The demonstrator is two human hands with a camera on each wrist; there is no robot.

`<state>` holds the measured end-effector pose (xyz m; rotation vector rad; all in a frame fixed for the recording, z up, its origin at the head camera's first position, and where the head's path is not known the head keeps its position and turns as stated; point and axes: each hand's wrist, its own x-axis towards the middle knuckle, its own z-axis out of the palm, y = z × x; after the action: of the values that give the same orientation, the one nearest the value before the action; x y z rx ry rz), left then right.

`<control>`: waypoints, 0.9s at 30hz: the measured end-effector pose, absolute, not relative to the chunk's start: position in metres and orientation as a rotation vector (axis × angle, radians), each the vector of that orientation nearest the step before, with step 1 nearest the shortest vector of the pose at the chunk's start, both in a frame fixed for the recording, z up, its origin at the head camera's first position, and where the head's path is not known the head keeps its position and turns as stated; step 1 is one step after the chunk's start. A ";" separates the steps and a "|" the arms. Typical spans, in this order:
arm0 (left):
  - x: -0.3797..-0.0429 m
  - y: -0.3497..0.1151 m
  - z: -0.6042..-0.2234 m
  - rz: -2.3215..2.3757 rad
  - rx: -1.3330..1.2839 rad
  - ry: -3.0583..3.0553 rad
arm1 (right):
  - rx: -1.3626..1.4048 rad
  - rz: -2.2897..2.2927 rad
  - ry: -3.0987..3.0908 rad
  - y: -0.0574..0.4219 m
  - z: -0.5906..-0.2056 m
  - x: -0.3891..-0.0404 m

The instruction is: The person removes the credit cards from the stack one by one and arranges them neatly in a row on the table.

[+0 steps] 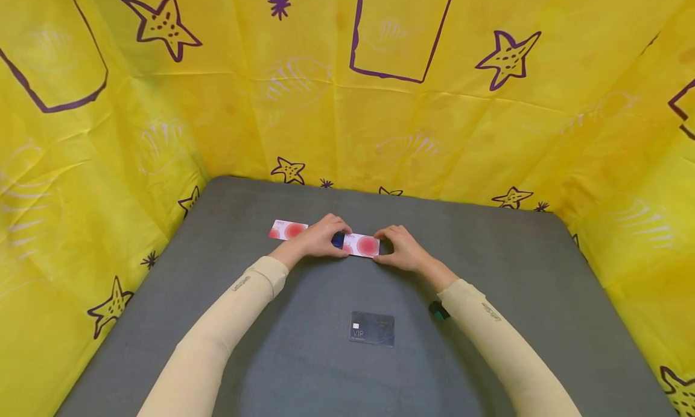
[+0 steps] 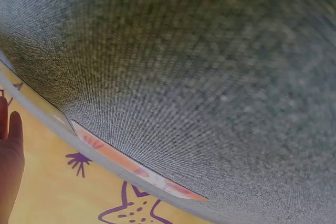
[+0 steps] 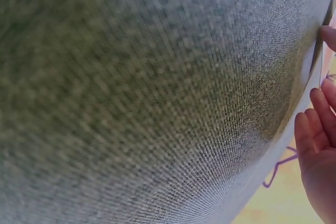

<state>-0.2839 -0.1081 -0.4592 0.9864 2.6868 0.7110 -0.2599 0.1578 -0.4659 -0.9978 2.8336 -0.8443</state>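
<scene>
Both hands meet at a white card with red circles (image 1: 365, 245) in the head view. My left hand (image 1: 324, 237) pinches its left side between thumb and fingers. On the opposite side, my right hand (image 1: 402, 250) grips the right edge in the same way. A dark blue patch (image 1: 338, 240) shows within the curl of the left hand; what it is cannot be made out. Only part of the left hand (image 2: 9, 156) enters the left wrist view. In the right wrist view the right hand (image 3: 317, 140) appears at the right border.
A similar white and red card (image 1: 288, 230) lies on the grey table (image 1: 320, 356), left of the left hand. Nearer the front is a dark VIP card (image 1: 372, 329). Beside the right sleeve sits a small dark object (image 1: 438, 310). Yellow patterned cloth (image 1: 347, 115) surrounds the table.
</scene>
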 end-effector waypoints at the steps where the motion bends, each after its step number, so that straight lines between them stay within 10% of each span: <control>1: -0.285 -0.108 -0.459 0.714 0.993 2.687 | -1.001 -0.844 2.835 0.158 -0.466 -0.261; 27: -0.303 -0.111 -0.464 0.703 0.976 2.628 | -0.943 -0.782 2.778 0.155 -0.465 -0.275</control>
<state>-0.3033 -0.1114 -0.4640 0.9760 2.6276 0.7031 -0.2755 0.1546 -0.4646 -0.9431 2.7782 -0.7816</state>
